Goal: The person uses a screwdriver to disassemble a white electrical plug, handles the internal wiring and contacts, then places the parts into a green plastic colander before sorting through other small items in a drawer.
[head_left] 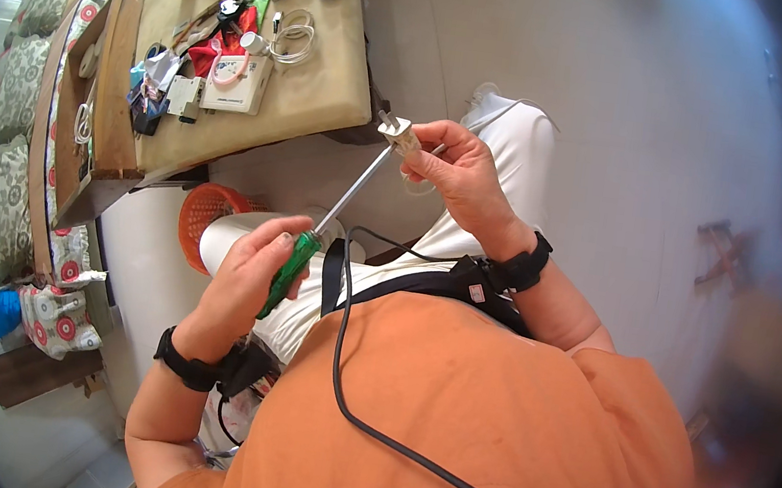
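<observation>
In the head view, your left hand is wrapped around the handle of a green-handled screwdriver, its thumb lying along the grip. The steel shaft slants up and to the right to a small white plug. You pinch that plug between the thumb and fingers of your right hand, above your lap and just beside the near corner of the table, with its prongs facing up and away from you. The tip meets the plug's edge in this view, but at this size I can't tell whether it is seated in a screw or only near it.

To work cleanly, bring the shaft square to the face you're driving, press before you twist, and turn slowly so the tip doesn't skid toward your right fingers. A firmer pinch low on the plug, or bracing it on the table's edge, would probably help resist the turning.
</observation>
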`<state>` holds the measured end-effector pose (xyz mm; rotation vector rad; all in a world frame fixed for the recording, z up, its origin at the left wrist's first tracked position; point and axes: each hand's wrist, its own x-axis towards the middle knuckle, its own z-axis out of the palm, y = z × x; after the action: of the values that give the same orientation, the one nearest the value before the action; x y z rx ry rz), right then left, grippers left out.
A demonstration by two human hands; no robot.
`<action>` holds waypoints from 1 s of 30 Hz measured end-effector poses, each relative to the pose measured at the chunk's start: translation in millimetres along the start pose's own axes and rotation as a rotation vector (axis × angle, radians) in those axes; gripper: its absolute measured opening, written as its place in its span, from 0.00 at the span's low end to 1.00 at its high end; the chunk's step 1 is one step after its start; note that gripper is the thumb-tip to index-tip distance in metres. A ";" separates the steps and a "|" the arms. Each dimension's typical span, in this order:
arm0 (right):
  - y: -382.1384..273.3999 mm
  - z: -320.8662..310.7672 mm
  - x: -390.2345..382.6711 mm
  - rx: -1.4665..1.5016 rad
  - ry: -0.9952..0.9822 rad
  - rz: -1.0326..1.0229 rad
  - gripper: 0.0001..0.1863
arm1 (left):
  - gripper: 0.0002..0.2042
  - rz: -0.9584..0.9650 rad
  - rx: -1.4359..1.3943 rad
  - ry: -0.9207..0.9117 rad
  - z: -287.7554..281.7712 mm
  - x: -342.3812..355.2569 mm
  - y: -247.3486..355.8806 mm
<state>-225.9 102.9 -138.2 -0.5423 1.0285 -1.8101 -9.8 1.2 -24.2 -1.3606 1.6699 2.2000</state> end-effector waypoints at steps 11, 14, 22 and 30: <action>1.1 -8.6 -1.5 -0.090 -0.030 0.131 0.10 | 0.12 0.793 1.574 0.469 8.3 3.2 5.2; 5.0 -5.8 -0.7 -0.045 0.000 0.118 0.11 | 0.13 0.914 1.698 0.532 11.0 7.0 7.3; 21.4 1.3 5.4 -0.053 0.101 0.033 0.13 | 0.11 0.938 1.828 0.580 24.5 16.9 1.0; 20.8 -7.6 9.2 0.161 0.133 0.117 0.16 | 0.15 0.762 1.611 0.524 32.2 22.9 -7.1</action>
<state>-224.8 93.8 -160.3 -0.2614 0.9718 -1.8242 -39.2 20.0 -44.0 -0.7240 3.1194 -0.1237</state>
